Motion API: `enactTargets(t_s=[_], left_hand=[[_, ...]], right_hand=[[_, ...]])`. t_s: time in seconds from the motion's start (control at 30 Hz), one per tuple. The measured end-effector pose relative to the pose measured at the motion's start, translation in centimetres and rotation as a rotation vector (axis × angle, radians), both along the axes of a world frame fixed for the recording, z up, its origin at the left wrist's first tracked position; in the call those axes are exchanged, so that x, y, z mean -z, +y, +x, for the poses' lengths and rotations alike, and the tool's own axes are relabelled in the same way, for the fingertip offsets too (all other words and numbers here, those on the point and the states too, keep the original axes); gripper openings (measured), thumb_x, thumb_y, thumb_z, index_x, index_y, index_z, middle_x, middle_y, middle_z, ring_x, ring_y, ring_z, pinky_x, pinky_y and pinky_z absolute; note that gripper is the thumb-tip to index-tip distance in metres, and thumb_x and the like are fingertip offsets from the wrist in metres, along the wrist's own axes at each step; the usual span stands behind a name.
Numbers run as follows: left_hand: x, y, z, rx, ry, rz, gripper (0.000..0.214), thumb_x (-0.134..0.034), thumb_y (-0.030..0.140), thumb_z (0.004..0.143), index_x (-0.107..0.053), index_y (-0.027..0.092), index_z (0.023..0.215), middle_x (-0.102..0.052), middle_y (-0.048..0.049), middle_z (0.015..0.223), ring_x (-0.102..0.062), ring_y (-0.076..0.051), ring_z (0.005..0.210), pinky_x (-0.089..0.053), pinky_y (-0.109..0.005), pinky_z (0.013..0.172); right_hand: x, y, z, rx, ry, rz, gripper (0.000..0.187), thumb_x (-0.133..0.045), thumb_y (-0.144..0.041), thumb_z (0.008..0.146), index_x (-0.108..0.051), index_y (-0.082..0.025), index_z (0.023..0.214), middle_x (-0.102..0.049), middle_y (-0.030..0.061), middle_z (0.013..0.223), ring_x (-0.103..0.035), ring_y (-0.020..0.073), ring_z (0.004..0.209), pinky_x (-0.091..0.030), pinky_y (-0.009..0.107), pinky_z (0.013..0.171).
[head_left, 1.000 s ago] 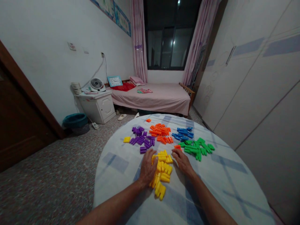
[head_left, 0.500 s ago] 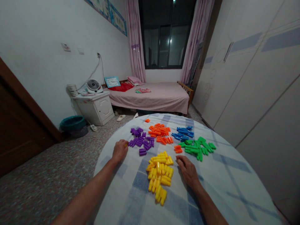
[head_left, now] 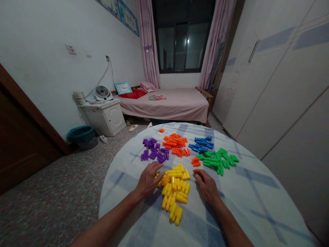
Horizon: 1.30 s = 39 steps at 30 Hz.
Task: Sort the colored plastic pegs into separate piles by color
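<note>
A round table point(head_left: 246, 209) under a pale blue-checked cloth carries small plastic pieces sorted by colour. The yellow pile point(head_left: 177, 192) lies nearest me. My left hand point(head_left: 148, 179) rests at its left edge, fingers stretched flat, with a yellow piece or two showing between thumb and fingers. My right hand point(head_left: 207, 185) lies flat and open on the cloth just right of the yellow pile. Farther back lie a purple pile point(head_left: 154, 153), an orange pile point(head_left: 176, 144), a blue pile point(head_left: 203, 144) and a green pile point(head_left: 218, 159). Two stray orange pieces point(head_left: 195, 162) sit beside the green.
One orange piece point(head_left: 161, 130) lies near the table's far edge. Beyond stand a pink bed point(head_left: 169, 103), a white nightstand point(head_left: 104, 118) with a fan point(head_left: 102, 92), and a teal basin point(head_left: 82, 133) on the floor. White wardrobe doors point(head_left: 282, 89) line the right, a brown door point(head_left: 15, 144) the left.
My left hand reached out to the yellow pieces left of the purple pile, closed on them, and has come back to the yellow pile's left edge. The right hand stayed almost still.
</note>
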State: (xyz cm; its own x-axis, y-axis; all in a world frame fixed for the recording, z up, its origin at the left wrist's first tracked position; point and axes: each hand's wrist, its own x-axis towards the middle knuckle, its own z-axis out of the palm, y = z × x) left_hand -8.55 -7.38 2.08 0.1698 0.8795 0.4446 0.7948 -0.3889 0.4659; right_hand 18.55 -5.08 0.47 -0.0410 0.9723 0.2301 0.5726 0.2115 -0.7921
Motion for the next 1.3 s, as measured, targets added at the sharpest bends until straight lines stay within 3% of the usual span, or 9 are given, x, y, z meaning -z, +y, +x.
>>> enactTargets(t_s=[0.07,0.2,0.33,0.5,0.7,0.83,1.0,1.13,1.3], left_hand=[[-1.0,2.8,0.5,-0.005,0.045,0.071,0.029,-0.047,0.028,0.087,-0.062,0.021,0.112,-0.062,-0.0085,0.113,-0.053,-0.022,0.109,-0.043,-0.040,0.096],[-1.9,8.2,1.7,0.120,0.268,0.076,0.029,-0.052,0.023,0.082,-0.063,0.022,0.109,-0.057,-0.0088,0.122,-0.045,-0.025,0.121,-0.036,-0.045,0.103],[-1.4,10.4,2.4,0.149,0.418,0.018,0.024,-0.059,0.027,0.077,-0.064,0.021,0.100,-0.057,-0.0103,0.119,-0.039,-0.030,0.126,-0.030,-0.051,0.104],[-0.7,10.2,0.7,0.047,0.489,-0.002,0.019,-0.055,0.026,0.079,-0.063,0.019,0.095,-0.058,-0.0117,0.113,-0.042,-0.030,0.123,-0.029,-0.050,0.104],[-1.3,9.4,-2.4,-0.078,0.413,-0.007,0.025,-0.055,0.025,0.079,-0.063,0.022,0.104,-0.057,-0.0103,0.121,-0.041,-0.029,0.125,-0.030,-0.048,0.105],[-1.2,6.8,-3.7,-0.218,0.301,0.036,0.044,-0.058,0.039,0.079,-0.056,0.025,0.121,-0.050,-0.0106,0.133,-0.037,-0.031,0.129,-0.026,-0.052,0.108],[1.4,3.3,-5.0,-0.415,0.324,-0.116,0.077,-0.065,0.053,0.070,-0.040,0.025,0.137,-0.033,-0.0134,0.147,-0.020,-0.038,0.137,-0.017,-0.064,0.105],[2.6,4.1,-5.2,-0.443,0.289,-0.175,0.080,-0.062,0.054,0.071,-0.037,0.019,0.139,-0.027,-0.0167,0.149,-0.022,-0.037,0.137,-0.023,-0.059,0.106],[1.4,5.9,-3.5,-0.487,0.209,-0.065,0.069,-0.064,0.044,0.073,-0.044,0.017,0.134,-0.033,-0.0185,0.146,-0.024,-0.040,0.136,-0.018,-0.063,0.107]], right_hand=[[0.0,0.1,0.0,-0.004,0.006,-0.004,0.032,-0.041,-0.036,0.079,-0.065,-0.020,0.093,-0.068,0.0070,0.097,-0.062,0.0218,0.090,-0.046,0.034,0.084],[0.3,0.4,0.3,-0.013,0.002,-0.015,0.032,-0.042,-0.038,0.079,-0.065,-0.019,0.092,-0.068,0.0076,0.097,-0.062,0.0221,0.091,-0.045,0.034,0.084],[0.5,0.5,0.4,-0.033,0.000,-0.023,0.032,-0.041,-0.038,0.081,-0.064,-0.019,0.094,-0.068,0.0077,0.098,-0.062,0.0215,0.090,-0.046,0.033,0.083],[0.4,0.4,0.4,-0.034,0.003,-0.023,0.031,-0.041,-0.037,0.082,-0.064,-0.020,0.092,-0.068,0.0076,0.096,-0.062,0.0214,0.089,-0.046,0.033,0.082],[0.4,0.5,0.4,-0.031,0.010,-0.032,0.031,-0.043,-0.038,0.080,-0.065,-0.020,0.093,-0.068,0.0072,0.095,-0.062,0.0219,0.088,-0.047,0.034,0.082],[0.3,0.4,0.3,-0.027,0.018,-0.028,0.030,-0.043,-0.039,0.079,-0.065,-0.021,0.090,-0.069,0.0077,0.093,-0.063,0.0223,0.087,-0.048,0.034,0.081],[0.3,0.4,0.3,-0.022,0.007,-0.041,0.030,-0.043,-0.037,0.080,-0.065,-0.021,0.091,-0.069,0.0071,0.092,-0.063,0.0212,0.085,-0.048,0.033,0.079],[0.3,0.3,0.3,-0.019,-0.007,-0.052,0.031,-0.041,-0.037,0.081,-0.064,-0.020,0.093,-0.068,0.0078,0.094,-0.063,0.0216,0.087,-0.048,0.034,0.081],[0.4,0.2,0.3,-0.015,-0.018,-0.034,0.028,-0.043,-0.035,0.081,-0.065,-0.021,0.092,-0.068,0.0071,0.093,-0.062,0.0207,0.086,-0.049,0.032,0.080]])
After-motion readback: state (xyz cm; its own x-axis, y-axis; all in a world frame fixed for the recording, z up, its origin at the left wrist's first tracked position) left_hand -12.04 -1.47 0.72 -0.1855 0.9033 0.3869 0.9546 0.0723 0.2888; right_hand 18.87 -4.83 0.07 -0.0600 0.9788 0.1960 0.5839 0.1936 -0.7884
